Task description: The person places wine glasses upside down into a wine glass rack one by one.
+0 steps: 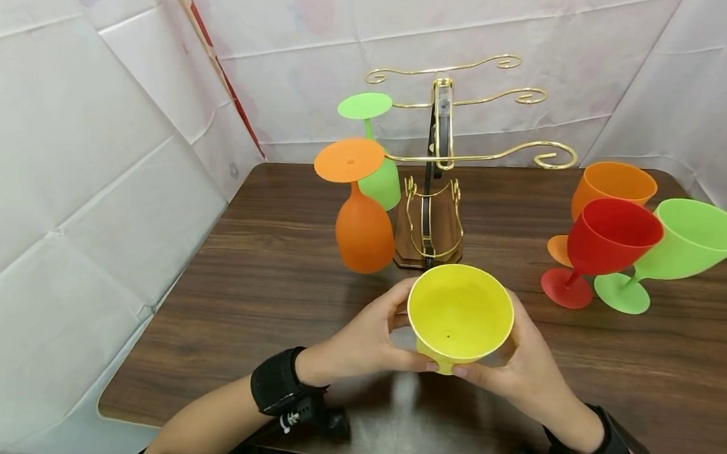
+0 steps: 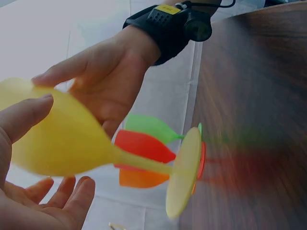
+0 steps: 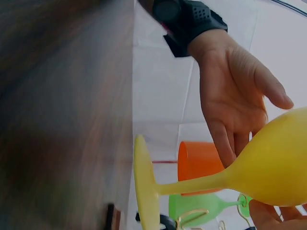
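Observation:
A yellow plastic goblet [image 1: 460,312] is held upright between my two hands over the front part of the table. My left hand [image 1: 367,339] grips its bowl from the left and my right hand [image 1: 531,359] from the right, the thumbs close together at the near side. In the left wrist view, the goblet's stem and round foot [image 2: 184,172] hang free below the hands. Behind it stands a gold wire rack [image 1: 444,122] on a wooden base. An orange goblet [image 1: 366,230] and a green goblet [image 1: 380,187] hang upside down from its left arms.
At the right of the table stand three upright goblets: orange [image 1: 615,184], red [image 1: 609,241] and green [image 1: 692,245]. The rack's curled right arms [image 1: 525,153] jut out above the table. White sheeting [image 1: 129,142] surrounds the brown wooden table [image 1: 244,303].

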The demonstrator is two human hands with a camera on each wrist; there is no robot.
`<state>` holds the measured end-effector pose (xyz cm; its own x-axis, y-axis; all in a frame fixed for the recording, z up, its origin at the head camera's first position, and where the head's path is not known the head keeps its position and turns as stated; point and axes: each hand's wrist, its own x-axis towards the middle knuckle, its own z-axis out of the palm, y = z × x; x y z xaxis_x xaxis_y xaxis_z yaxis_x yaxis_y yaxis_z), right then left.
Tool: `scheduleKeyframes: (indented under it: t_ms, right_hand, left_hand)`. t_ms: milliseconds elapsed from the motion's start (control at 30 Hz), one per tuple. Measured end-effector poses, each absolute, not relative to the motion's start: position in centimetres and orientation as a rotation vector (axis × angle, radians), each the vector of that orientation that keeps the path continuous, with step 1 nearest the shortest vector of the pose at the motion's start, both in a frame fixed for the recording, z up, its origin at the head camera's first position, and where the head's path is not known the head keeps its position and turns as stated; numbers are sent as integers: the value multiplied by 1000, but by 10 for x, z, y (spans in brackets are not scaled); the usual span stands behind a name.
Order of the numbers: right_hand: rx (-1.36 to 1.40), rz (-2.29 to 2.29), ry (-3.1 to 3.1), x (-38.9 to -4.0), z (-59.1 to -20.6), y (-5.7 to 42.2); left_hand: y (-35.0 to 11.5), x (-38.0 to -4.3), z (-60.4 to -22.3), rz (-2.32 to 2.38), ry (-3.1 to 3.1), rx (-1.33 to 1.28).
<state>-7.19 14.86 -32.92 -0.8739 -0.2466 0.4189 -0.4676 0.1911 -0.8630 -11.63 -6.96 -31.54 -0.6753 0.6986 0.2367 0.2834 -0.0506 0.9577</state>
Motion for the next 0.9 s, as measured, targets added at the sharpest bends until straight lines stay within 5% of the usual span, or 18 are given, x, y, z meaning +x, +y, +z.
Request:
scheduleKeyframes:
  t_ms: [467,900]
  right_hand:
    - [1202,1092,-2001,-81,-331,154]
    - [1355,866,-1916,-83,-336,147]
  left_hand:
    - [-86,-123,-320,1717,1586,542]
    - [-86,-116,-318,1587,1307,528]
